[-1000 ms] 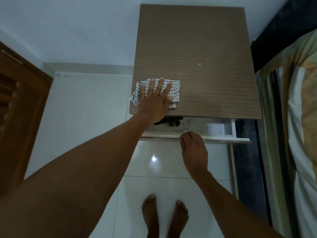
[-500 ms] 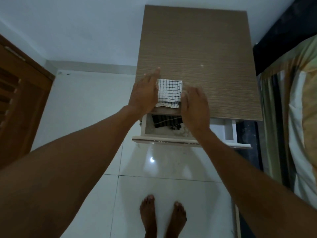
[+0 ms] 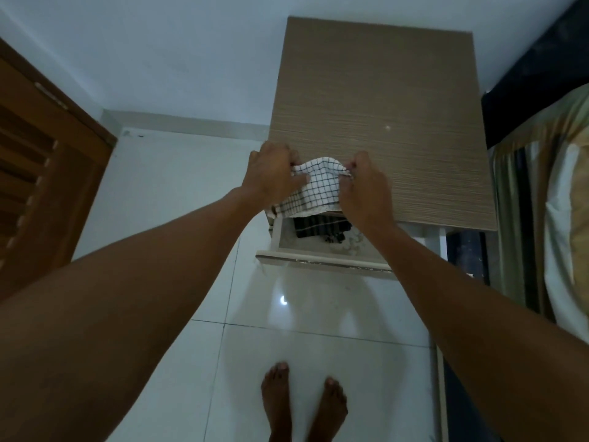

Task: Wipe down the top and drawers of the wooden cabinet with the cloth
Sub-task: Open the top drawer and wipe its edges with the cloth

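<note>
The wooden cabinet [image 3: 376,100] stands against the wall, its brown top seen from above. A white cloth with a dark grid [image 3: 314,189] is lifted off the front left of the top, stretched between both hands. My left hand [image 3: 271,172] pinches its left corner and my right hand [image 3: 363,189] pinches its right corner. Below them the top drawer [image 3: 322,261] is pulled partly out, with a dark striped item [image 3: 318,228] and small bits of debris inside. My right forearm hides the drawer's right part.
A brown louvred wooden door [image 3: 41,173] is at the left. A bed with a light cover [image 3: 554,199] runs along the right side. My bare feet [image 3: 302,403] stand on glossy white floor tiles in front of the cabinet.
My right hand left the drawer front and came up to the cloth. Both hands have now gripped the cloth's corners and raised it off the top. The drawer is further out than one second ago.
</note>
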